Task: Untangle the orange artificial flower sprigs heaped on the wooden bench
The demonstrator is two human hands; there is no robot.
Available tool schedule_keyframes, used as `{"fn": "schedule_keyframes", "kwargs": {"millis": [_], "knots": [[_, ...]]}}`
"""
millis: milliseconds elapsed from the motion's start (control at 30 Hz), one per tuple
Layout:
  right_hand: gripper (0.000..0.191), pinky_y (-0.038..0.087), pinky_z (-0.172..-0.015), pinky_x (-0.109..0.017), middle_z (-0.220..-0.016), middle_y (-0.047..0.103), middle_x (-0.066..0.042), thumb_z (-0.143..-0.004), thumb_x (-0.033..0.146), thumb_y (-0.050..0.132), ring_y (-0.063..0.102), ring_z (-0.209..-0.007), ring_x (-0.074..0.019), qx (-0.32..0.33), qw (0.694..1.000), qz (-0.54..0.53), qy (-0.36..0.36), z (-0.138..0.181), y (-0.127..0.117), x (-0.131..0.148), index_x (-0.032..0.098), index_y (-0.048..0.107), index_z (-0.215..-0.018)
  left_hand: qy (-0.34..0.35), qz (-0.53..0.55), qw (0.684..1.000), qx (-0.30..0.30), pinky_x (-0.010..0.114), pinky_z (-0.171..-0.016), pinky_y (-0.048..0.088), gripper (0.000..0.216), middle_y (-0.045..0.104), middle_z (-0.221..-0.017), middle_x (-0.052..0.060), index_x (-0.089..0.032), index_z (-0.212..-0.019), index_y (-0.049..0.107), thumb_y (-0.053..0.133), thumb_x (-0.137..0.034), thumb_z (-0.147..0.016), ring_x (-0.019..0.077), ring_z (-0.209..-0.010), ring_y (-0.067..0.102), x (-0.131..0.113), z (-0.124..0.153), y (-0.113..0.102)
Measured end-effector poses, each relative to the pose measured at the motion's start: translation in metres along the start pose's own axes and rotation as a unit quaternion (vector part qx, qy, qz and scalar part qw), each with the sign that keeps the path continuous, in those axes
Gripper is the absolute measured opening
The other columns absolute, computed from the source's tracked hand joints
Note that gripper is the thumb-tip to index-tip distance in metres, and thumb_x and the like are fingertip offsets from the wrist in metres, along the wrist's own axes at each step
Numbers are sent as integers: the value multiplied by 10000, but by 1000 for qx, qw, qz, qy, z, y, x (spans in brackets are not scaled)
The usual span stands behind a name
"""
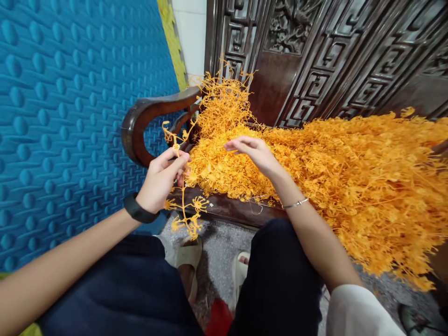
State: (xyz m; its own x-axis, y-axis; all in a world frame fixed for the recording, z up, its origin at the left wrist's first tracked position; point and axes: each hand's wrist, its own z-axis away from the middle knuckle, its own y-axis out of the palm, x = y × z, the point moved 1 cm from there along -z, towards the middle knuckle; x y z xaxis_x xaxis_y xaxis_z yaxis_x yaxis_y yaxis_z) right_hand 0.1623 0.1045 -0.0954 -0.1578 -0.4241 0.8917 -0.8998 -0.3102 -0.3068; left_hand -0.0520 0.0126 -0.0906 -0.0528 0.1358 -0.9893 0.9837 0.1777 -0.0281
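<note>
My left hand (164, 175), with a dark band at the wrist, pinches the stem of an orange plastic flower sprig (182, 198). The sprig hangs upright from the fingers, its branches showing above and below the hand. My right hand (254, 151) hovers over the heap of orange plastic sprigs (224, 170), fingers stretched out and nothing seen in them. A thin bracelet circles that wrist. The heap lies on a dark wooden bench (234, 210), and its small flower heads are tangled together.
A larger mass of orange sprigs (378, 186) spreads along the bench to the right and over its front edge. The curved wooden armrest (135, 133) stands at left, beside blue textured matting (70, 93). Behind rises the carved backrest (280, 79). My feet rest on a speckled floor (219, 242).
</note>
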Motion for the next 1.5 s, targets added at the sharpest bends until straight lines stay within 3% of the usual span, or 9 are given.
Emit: {"fn": "schedule_keyframes", "kwargs": {"millis": [133,233,367,533,833,1033,1200,1400,1500], "knots": [[119,438,-804,-303,-813,628,-8,-796,331,610,570,-814,-128,11,983,63,-172,27,42,44,213,625,-785,-3,26,1000,8,161,-401,389,130,486,-545,-36,-174,-699,523,605,-261,-747,70,-453,469,1,-1,-3],[163,413,-779,-312,-822,597,-27,-806,352,605,530,-801,-144,43,964,146,-218,39,64,52,202,611,-871,4,36,999,26,171,-403,395,147,521,-565,-34,-170,-697,523,619,-273,-741,60,-424,459,2,-1,-4],[206,396,-776,-316,-833,575,-30,-783,371,630,511,-814,-157,24,970,182,-160,39,79,41,199,601,-894,33,29,997,62,181,-414,388,157,513,-548,-42,-178,-721,532,641,-290,-733,61,-417,448,3,1,-3],[191,421,-717,-274,-799,590,6,-741,375,667,542,-786,-125,42,997,12,-60,32,81,33,206,579,-755,35,3,995,98,169,-386,310,155,443,-499,-57,-194,-752,495,600,-304,-784,59,-407,383,1,4,-2],[226,422,-621,-272,-629,526,32,-687,306,694,497,-597,-96,-62,983,-165,42,34,78,39,201,506,-619,21,85,993,74,148,-372,189,159,350,-493,-72,-195,-720,429,553,-238,-811,38,-394,269,-3,5,5],[210,420,-634,-272,-614,488,32,-704,228,639,486,-608,-97,-136,977,-163,26,34,81,36,202,461,-595,58,123,991,-9,143,-385,229,206,369,-505,-64,-184,-654,413,582,-176,-771,44,-439,357,-5,-1,10],[208,406,-626,-275,-616,469,30,-716,260,640,474,-620,-101,-135,982,-131,-2,36,83,38,207,464,-619,-5,148,988,-52,145,-390,279,201,405,-494,-72,-184,-651,402,535,-145,-796,34,-399,342,-8,-9,9],[222,403,-624,-277,-629,486,26,-712,307,666,482,-622,-106,-151,980,-125,-27,37,71,47,207,489,-624,-91,63,993,42,166,-413,338,181,565,-559,-11,-154,-688,515,605,-282,-779,53,-420,460,-7,-10,11],[188,415,-648,-287,-673,517,17,-720,323,664,497,-660,-120,-170,978,-105,-62,38,63,51,220,520,-657,-74,-14,993,88,205,-394,350,334,589,-548,31,-140,-611,551,582,-427,-780,85,-409,483,-10,-5,7]]}}
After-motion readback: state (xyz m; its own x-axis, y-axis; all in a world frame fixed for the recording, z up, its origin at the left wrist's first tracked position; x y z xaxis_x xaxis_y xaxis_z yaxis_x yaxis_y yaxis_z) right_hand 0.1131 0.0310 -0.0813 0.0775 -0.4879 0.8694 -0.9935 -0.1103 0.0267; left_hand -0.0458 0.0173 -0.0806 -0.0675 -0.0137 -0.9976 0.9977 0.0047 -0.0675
